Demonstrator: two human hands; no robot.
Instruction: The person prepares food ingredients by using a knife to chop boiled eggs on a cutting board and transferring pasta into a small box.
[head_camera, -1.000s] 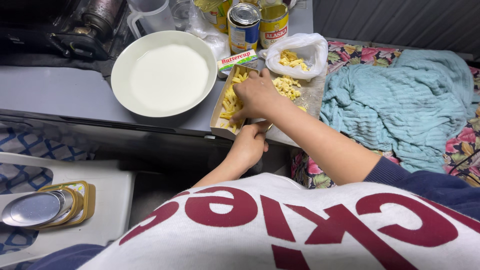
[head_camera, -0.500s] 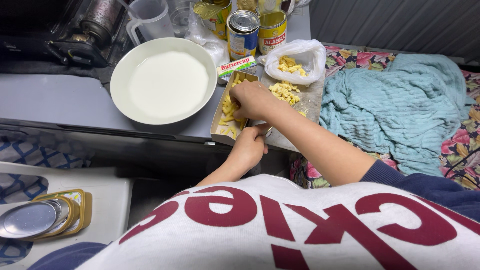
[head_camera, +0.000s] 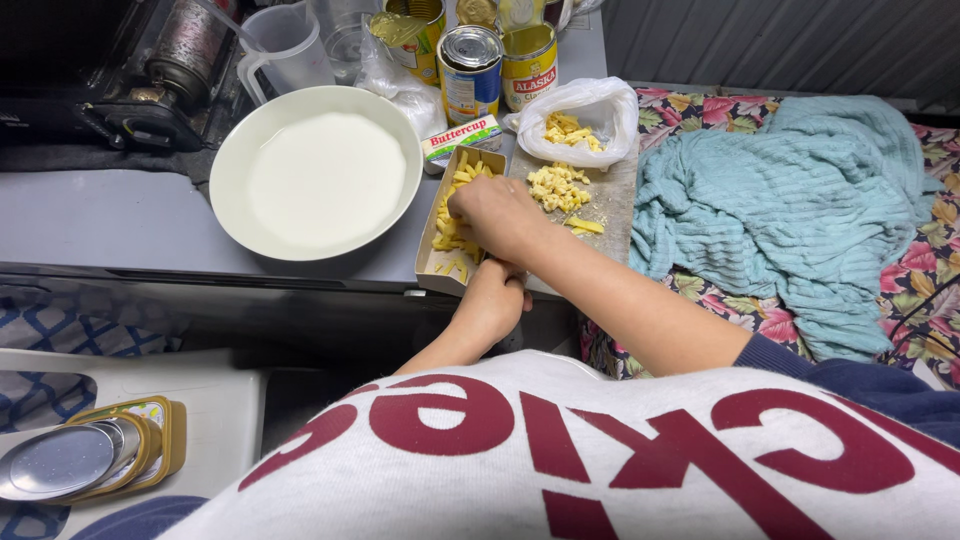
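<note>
Reaching into the cardboard box (head_camera: 436, 262), right hand (head_camera: 497, 213) pinches yellow strips (head_camera: 450, 226); left hand's (head_camera: 494, 297) grip unclear.

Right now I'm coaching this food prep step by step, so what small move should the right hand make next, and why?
Probably lift the right hand out of the cardboard tray with a pinch of yellow strips. Its fingers are already down among the strips, while the left hand steadies the tray's near end at the counter edge. More cut pieces lie on the cutting board beside it.
</note>
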